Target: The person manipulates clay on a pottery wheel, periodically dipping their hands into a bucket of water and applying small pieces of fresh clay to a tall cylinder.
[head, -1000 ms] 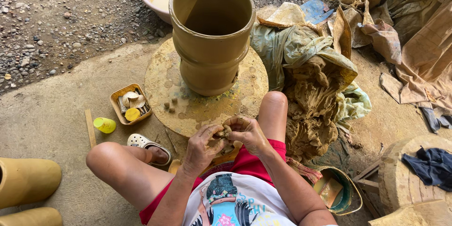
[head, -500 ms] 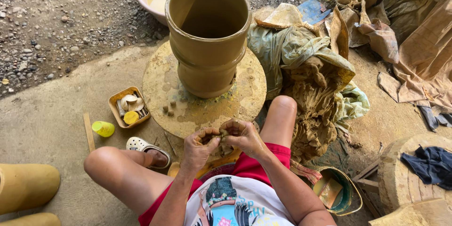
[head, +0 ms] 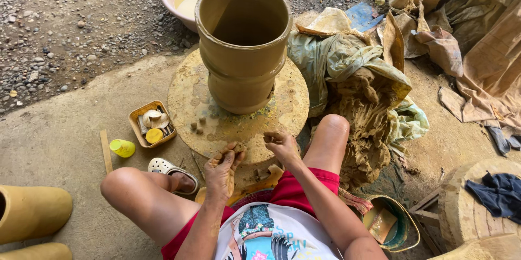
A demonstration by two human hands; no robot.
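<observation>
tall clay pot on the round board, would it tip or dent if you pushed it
The tall clay pot looks wet and unfired, so a push would probably dent its wall. Its wide base on the round board suggests it would slide rather than tip. It is likely heavy.

My left hand [head: 223,169] and right hand [head: 282,146] each pinch a bit of clay, apart, at six o'clock of the tall clay pot [head: 242,43] on its round wheel [head: 190,97].

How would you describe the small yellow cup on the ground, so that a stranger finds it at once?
Start at the tall clay pot on its round turntable. Left of it sits a small wooden tray of tools. The yellow cup lies tipped over just below, the only bright plastic thing there.
</observation>
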